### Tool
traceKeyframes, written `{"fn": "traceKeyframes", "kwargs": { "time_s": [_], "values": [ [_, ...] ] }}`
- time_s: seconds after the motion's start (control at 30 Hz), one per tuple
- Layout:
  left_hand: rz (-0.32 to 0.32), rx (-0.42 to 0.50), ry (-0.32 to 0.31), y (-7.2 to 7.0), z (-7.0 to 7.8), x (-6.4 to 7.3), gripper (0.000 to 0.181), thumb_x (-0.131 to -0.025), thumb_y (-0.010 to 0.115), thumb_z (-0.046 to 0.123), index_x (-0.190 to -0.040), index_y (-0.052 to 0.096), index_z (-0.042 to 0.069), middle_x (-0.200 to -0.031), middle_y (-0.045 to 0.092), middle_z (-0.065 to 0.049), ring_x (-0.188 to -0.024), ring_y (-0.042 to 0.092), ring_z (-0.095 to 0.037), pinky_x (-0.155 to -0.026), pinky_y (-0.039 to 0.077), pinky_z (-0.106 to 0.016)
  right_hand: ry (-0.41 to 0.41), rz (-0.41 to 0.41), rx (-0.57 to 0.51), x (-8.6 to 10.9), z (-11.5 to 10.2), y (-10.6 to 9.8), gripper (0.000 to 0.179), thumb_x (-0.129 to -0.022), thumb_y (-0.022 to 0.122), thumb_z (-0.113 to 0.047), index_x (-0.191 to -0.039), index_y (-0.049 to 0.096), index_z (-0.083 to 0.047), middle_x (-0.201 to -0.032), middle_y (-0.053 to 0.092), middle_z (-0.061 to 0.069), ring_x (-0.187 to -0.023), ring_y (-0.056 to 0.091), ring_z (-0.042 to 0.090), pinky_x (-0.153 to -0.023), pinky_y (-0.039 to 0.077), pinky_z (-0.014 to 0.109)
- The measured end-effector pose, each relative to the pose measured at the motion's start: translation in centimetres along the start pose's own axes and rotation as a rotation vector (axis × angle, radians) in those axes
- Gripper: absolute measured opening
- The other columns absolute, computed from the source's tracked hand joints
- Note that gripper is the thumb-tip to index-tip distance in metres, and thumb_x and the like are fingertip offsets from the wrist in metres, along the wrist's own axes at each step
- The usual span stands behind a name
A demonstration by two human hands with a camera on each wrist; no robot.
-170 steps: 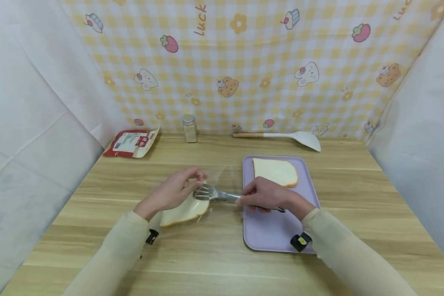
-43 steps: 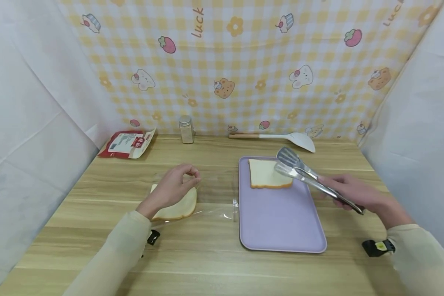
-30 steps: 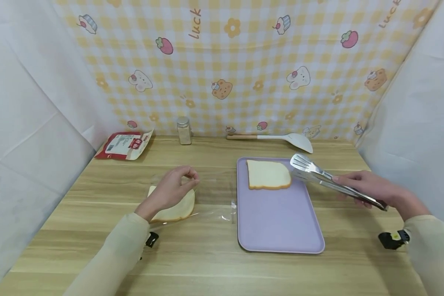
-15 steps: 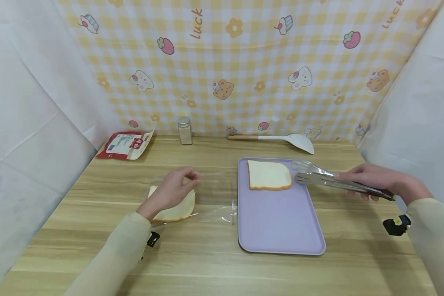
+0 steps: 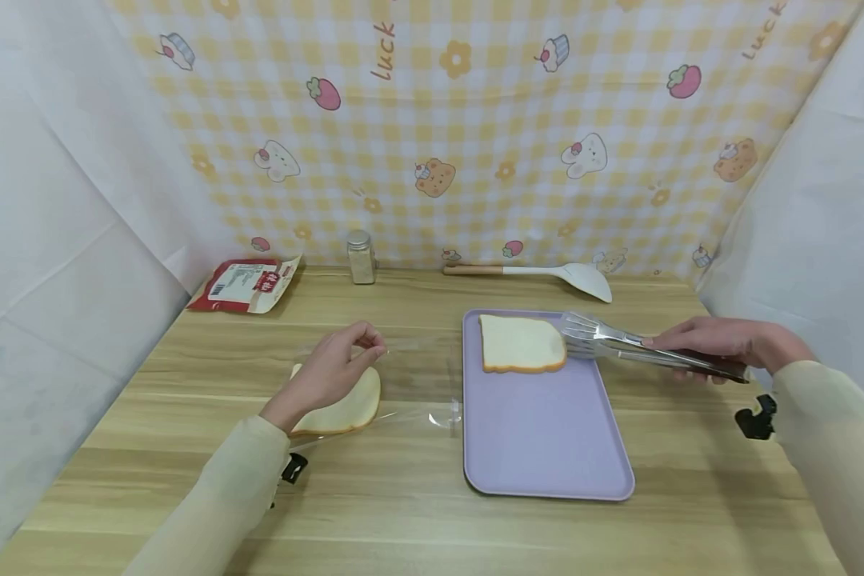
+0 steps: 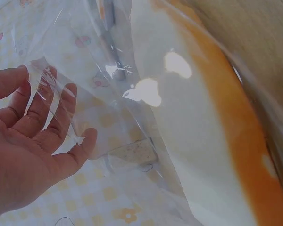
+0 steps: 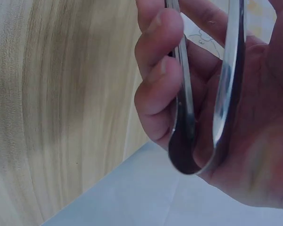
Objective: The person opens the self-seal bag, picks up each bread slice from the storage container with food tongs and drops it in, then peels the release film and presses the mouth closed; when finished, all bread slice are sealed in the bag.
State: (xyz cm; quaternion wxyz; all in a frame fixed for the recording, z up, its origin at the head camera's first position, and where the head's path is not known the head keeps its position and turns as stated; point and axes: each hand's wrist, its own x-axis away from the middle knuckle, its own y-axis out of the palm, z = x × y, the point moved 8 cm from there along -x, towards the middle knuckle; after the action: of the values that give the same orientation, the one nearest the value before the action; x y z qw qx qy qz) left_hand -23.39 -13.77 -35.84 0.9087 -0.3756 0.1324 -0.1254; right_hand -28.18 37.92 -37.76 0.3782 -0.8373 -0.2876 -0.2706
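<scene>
My left hand (image 5: 338, 364) pinches the raised edge of a clear plastic bag (image 5: 418, 376) between thumb and fingers. Inside the bag lies a slice of bread (image 5: 349, 404), partly hidden by that hand; the left wrist view shows the bread slice (image 6: 179, 108) close up behind shiny film. My right hand (image 5: 716, 340) grips metal tongs (image 5: 637, 344), their two arms slightly apart. The slotted tong heads are at the right edge of a second slice of bread (image 5: 522, 344), which lies on the far end of a purple tray (image 5: 547, 432). Curled fingers (image 7: 158, 89) wrap the tongs' handle.
A red and white packet (image 5: 245, 286) lies at the back left, with a small glass jar (image 5: 362, 258) to its right. Behind the tray is a white spatula (image 5: 583, 280) with a wooden handle. Checked cloth (image 5: 432, 120) hangs behind the wooden table (image 5: 374, 520).
The tongs have gone from the bagged slice to the right, over the tray, then back left to its slice's right edge. My left hand has stayed at the bag.
</scene>
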Motion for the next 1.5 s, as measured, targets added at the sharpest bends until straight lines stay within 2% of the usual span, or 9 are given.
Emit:
{"fn": "traceKeyframes", "kwargs": {
  "time_s": [0.23, 0.37, 0.57, 0.77, 0.97, 1.07, 1.23, 1.4, 1.5],
  "values": [
    [-0.013, 0.019, -0.009, 0.1, 0.0, 0.0, 0.010, -0.109, 0.059, 0.018, -0.108, 0.065, 0.010, -0.109, 0.073, -0.011, -0.104, 0.068, -0.028, -0.087, 0.052, -0.043, 0.019, 0.000, 0.001, -1.0, 0.3, 0.3, 0.059, -0.107, 0.053, -0.053, -0.131, 0.064, 0.000, -0.079, 0.074, 0.005, -0.055, 0.054, 0.010, -0.054, 0.048, 0.027],
    [-0.010, 0.018, -0.011, 0.1, 0.0, 0.0, 0.010, -0.109, 0.059, 0.017, -0.108, 0.065, 0.009, -0.107, 0.072, -0.008, -0.103, 0.067, -0.026, -0.086, 0.051, -0.041, 0.011, -0.007, 0.000, -1.7, -0.3, 0.8, 0.060, -0.107, 0.054, -0.055, -0.122, 0.067, 0.002, -0.078, 0.073, 0.005, -0.054, 0.053, 0.009, -0.054, 0.047, 0.026],
    [-0.010, 0.027, -0.010, 0.1, 0.0, 0.0, 0.012, -0.110, 0.058, 0.018, -0.109, 0.065, 0.008, -0.110, 0.073, -0.013, -0.105, 0.067, -0.027, -0.088, 0.052, -0.042, -0.004, 0.007, 0.024, -2.6, -1.2, 1.5, 0.057, -0.106, 0.055, -0.056, -0.107, 0.070, -0.001, -0.076, 0.073, 0.005, -0.053, 0.053, 0.010, -0.053, 0.047, 0.027],
    [-0.015, 0.024, -0.013, 0.1, 0.1, 0.2, 0.012, -0.110, 0.058, 0.019, -0.110, 0.065, 0.009, -0.112, 0.073, -0.011, -0.114, 0.067, -0.030, -0.094, 0.053, -0.051, -0.044, 0.025, 0.052, -3.7, -2.3, 2.2, 0.056, -0.106, 0.056, -0.056, -0.106, 0.073, -0.003, -0.072, 0.071, 0.004, -0.051, 0.052, 0.010, -0.050, 0.046, 0.028],
    [-0.013, 0.018, -0.015, 0.2, 0.0, 0.2, 0.011, -0.110, 0.059, 0.019, -0.109, 0.065, 0.010, -0.112, 0.073, -0.014, -0.107, 0.067, -0.027, -0.090, 0.052, -0.046, -0.069, 0.032, 0.054, -4.8, -3.3, 2.8, 0.055, -0.104, 0.061, -0.054, -0.099, 0.072, -0.001, -0.069, 0.069, 0.005, -0.050, 0.051, 0.011, -0.049, 0.044, 0.028],
    [-0.010, 0.011, -0.018, 0.1, 0.0, 0.3, 0.010, -0.109, 0.059, 0.018, -0.109, 0.065, 0.010, -0.111, 0.073, -0.011, -0.107, 0.067, -0.026, -0.090, 0.051, -0.044, -0.080, 0.039, 0.063, -5.2, -3.8, 3.0, 0.055, -0.103, 0.063, -0.054, -0.094, 0.071, -0.001, -0.068, 0.068, 0.004, -0.050, 0.051, 0.011, -0.050, 0.044, 0.028],
    [-0.006, 0.003, -0.027, -0.1, -0.1, 0.4, 0.010, -0.109, 0.059, 0.018, -0.109, 0.066, 0.010, -0.109, 0.073, -0.007, -0.109, 0.067, -0.027, -0.091, 0.051, -0.045, -0.104, 0.050, 0.064, -5.7, -4.3, 3.2, 0.052, -0.102, 0.065, -0.052, -0.097, 0.071, -0.002, -0.069, 0.067, 0.002, -0.052, 0.050, 0.011, -0.050, 0.044, 0.028],
    [-0.009, 0.003, -0.034, -0.1, -0.1, 0.5, 0.011, -0.109, 0.059, 0.019, -0.110, 0.067, 0.010, -0.111, 0.073, -0.010, -0.109, 0.067, -0.027, -0.091, 0.051, -0.045, -0.123, 0.074, 0.059, -5.9, -4.5, 3.6, 0.046, -0.102, 0.067, -0.047, -0.100, 0.072, -0.002, -0.069, 0.066, 0.003, -0.052, 0.050, 0.011, -0.051, 0.044, 0.029],
    [-0.011, 0.004, -0.039, -0.1, -0.2, 0.5, 0.011, -0.109, 0.059, 0.019, -0.110, 0.066, 0.011, -0.112, 0.073, -0.011, -0.109, 0.066, -0.027, -0.091, 0.051, -0.045, -0.152, 0.090, 0.063, -6.0, -4.5, 3.7, 0.041, -0.103, 0.067, -0.043, -0.108, 0.075, -0.004, -0.069, 0.065, 0.003, -0.052, 0.050, 0.011, -0.051, 0.045, 0.028]
  ]
}}
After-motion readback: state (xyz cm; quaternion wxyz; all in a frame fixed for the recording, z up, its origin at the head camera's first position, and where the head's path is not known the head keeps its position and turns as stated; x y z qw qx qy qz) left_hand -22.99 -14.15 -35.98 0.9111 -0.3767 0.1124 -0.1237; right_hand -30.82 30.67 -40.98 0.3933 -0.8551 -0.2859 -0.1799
